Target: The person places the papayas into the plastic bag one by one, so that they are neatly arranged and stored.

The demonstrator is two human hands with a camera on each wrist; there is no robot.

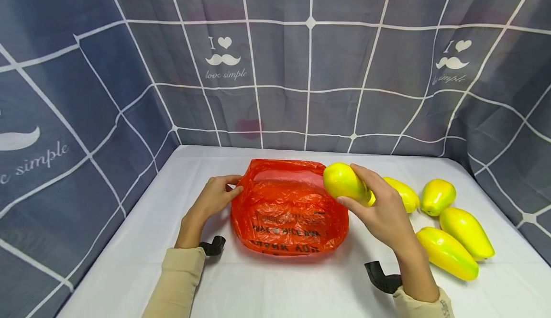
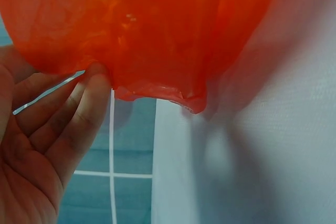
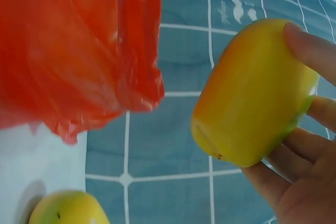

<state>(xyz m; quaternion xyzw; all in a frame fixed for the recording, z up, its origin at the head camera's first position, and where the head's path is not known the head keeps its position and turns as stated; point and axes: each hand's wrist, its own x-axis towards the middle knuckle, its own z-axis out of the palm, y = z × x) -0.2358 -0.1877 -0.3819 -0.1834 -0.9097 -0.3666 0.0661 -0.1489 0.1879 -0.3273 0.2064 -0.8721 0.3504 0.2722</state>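
Note:
A red plastic bag with dark printed lettering lies in the middle of the white table, its mouth spread. My left hand pinches the bag's left edge between thumb and fingers; in the left wrist view the fingertips meet the red film. Over the bag's right side, my right hand grips a yellow papaya, held above the table. The right wrist view shows the fruit's blunt end and the thumb and fingers around its sides, apart from the bag's edge.
Several more yellow-green papayas lie to the right: one partly behind my right hand, a short one, and two long ones side by side nearer the front. Grey gridded cloth hangs around the white table.

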